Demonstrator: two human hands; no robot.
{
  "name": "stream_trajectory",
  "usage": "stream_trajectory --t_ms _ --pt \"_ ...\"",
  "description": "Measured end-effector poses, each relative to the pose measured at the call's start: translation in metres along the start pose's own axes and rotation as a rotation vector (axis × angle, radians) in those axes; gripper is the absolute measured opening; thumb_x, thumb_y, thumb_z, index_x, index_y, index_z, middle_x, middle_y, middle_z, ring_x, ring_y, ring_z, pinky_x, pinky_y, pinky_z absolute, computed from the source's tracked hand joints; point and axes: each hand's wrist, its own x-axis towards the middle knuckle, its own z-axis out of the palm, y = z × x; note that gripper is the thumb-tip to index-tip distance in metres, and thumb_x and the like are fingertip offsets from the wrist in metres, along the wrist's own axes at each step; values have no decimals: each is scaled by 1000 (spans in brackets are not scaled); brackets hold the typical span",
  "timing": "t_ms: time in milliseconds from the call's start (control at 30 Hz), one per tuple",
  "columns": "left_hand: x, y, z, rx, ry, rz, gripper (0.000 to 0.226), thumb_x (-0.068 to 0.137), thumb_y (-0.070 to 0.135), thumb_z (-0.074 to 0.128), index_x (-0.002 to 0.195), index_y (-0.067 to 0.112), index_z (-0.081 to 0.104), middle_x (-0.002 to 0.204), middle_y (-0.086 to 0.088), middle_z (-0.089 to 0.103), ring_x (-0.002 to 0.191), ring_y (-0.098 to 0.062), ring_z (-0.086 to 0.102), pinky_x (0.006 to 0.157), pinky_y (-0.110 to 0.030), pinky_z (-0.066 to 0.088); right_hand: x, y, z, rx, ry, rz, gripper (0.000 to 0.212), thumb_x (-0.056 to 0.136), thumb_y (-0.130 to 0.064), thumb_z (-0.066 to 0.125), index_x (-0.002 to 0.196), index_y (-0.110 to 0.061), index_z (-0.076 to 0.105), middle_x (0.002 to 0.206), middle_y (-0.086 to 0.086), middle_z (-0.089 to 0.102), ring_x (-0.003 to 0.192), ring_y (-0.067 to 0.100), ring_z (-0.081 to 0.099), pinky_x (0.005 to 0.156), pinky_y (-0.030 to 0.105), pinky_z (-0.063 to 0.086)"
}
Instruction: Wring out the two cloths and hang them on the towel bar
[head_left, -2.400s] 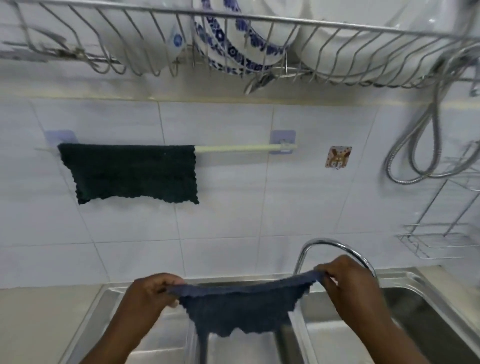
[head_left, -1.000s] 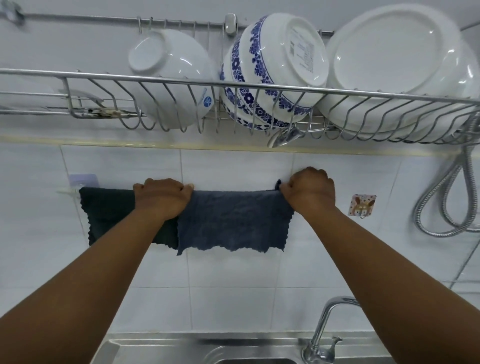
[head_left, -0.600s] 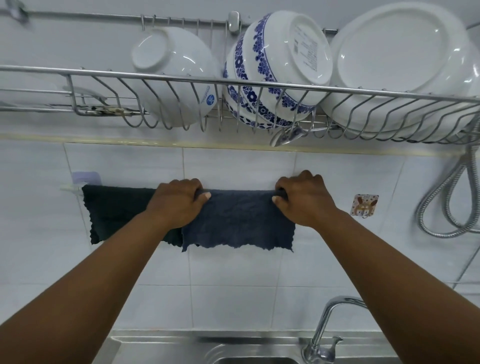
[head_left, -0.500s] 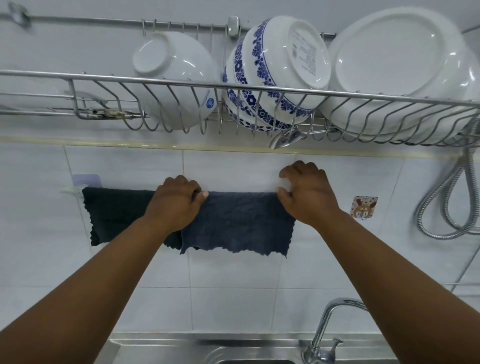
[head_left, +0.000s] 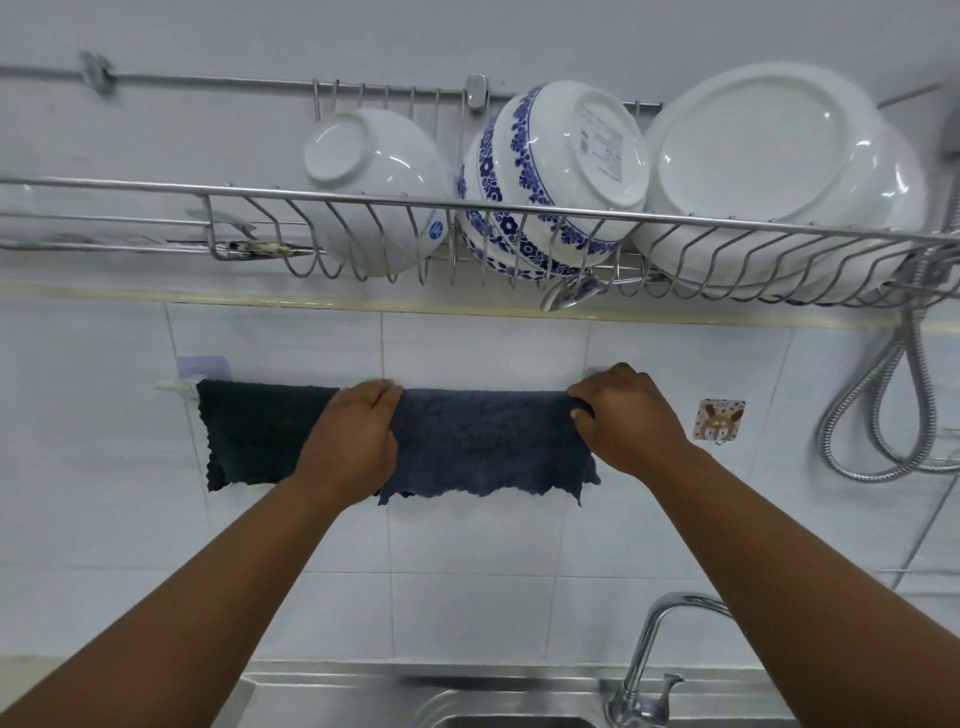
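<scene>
Left hand (head_left: 353, 441) and right hand (head_left: 623, 421) pinch the blue cloth's (head_left: 483, 447) opposite edges on the towel bar (head_left: 174, 385).

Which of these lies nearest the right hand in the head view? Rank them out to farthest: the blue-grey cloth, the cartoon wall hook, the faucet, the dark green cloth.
1. Blue-grey cloth: under the right hand, touching its fingers.
2. Cartoon wall hook: just to its right on the tile.
3. Faucet: below, at the sink.
4. Dark green cloth: far left on the bar, beyond the left hand.
</scene>
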Motion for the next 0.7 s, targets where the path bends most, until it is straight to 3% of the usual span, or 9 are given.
stream_trajectory --t_ms 67,100,133,167,200,267,467,600,700 --pt "0 -3 3 71 -55 15 56 94 15 48 147 11 30 153 -10 36 141 -28 32 119 -44 24 1 7 10 232 -106 121 29 91 -32 58 114 -15 55 111 2 59 79 3 51 62 7 36" --pt "1 -6 5 95 -99 1 60 94 17 47 149 12 24 157 -8 27 145 -27 24 120 -46 21 -1 8 16 280 -145 133 38 89 -34 60 121 -16 50 117 3 57 87 5 56 60 4 36" --pt "1 -9 7 117 -142 -19 63 95 19 47 150 13 17 160 -7 19 147 -27 16 120 -48 18 -2 9 22 264 -154 113 47 89 -37 60 130 -18 45 128 3 54 101 12 59 66 3 38" --pt "-1 -12 9 132 -183 -41 65 96 21 46 151 14 12 162 -6 12 149 -26 10 121 -49 15 -4 7 27 186 -168 73 56 90 -38 58 138 -19 37 142 4 46 118 20 54 83 7 41" --pt "-3 -13 10 130 -215 -66 67 97 24 46 152 14 9 162 -6 7 149 -26 6 121 -49 13 -6 4 29 92 -164 9 64 92 -37 56 146 -18 27 153 5 33 133 26 42 101 21 41" --pt "-8 -11 11 99 -237 -105 68 97 31 45 152 14 8 163 -5 5 149 -25 5 121 -48 12 -9 -4 26 30 -215 -12 69 96 -34 50 151 -16 14 162 4 13 147 26 19 116 38 24" --pt "-6 -1 12 95 -348 -89 67 99 46 33 151 14 8 162 -6 7 149 -28 7 120 -46 13 -10 13 23 40 -283 110 66 97 -41 47 150 -15 19 161 5 17 148 25 15 118 44 21" --pt "-4 4 5 77 -470 -149 66 99 49 29 151 13 10 162 -8 10 149 -30 7 120 -49 13 -11 28 23 46 -350 186 62 94 -44 50 145 -13 34 154 8 34 142 30 30 114 47 30" --pt "-5 5 1 -1 -505 -245 66 99 51 27 152 14 11 162 -9 8 148 -33 7 118 -49 16 -11 39 30 25 -344 198 53 88 -47 55 128 -13 50 133 8 53 122 30 51 99 44 45"
